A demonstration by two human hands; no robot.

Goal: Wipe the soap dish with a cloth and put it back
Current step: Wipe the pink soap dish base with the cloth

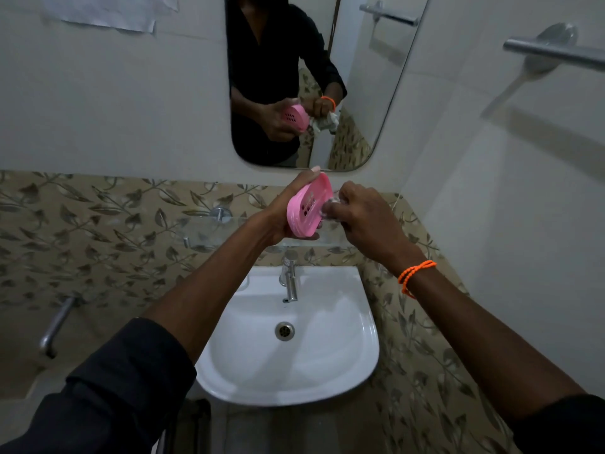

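Right now we hold the pink soap dish [307,206] up in front of us, above the white sink [343,355] and just under the mirror [376,77]. Our left hand [284,211] has its grip closed around the dish: the fingers go round its back and the thumb sits under its low end. The dish is tipped on its side, so its hollow part with the little holes faces our right hand [366,217].

Our right hand is closed in a fist on the cloth [329,208]. Only a small pale bit of cloth peeks out by the fingers, and it touches the inside of the dish. The hand hides the rest of it. An orange bracelet [414,275] goes around that wrist.

Behind our hands is a glass shelf [209,229] on the leaf-pattern tiles [98,224]. Our hands and the dish block part of the shelf. The silver tap [289,276] stands below them at the back of the sink, and the drain [284,331] is in the middle of the bowl.

In the mirror we see the dish, the cloth and both hands again. A metal towel bar [553,55] is on the right wall. Low on the left a metal pipe [55,326] sticks out. A piece of paper [108,9] hangs at the top left.
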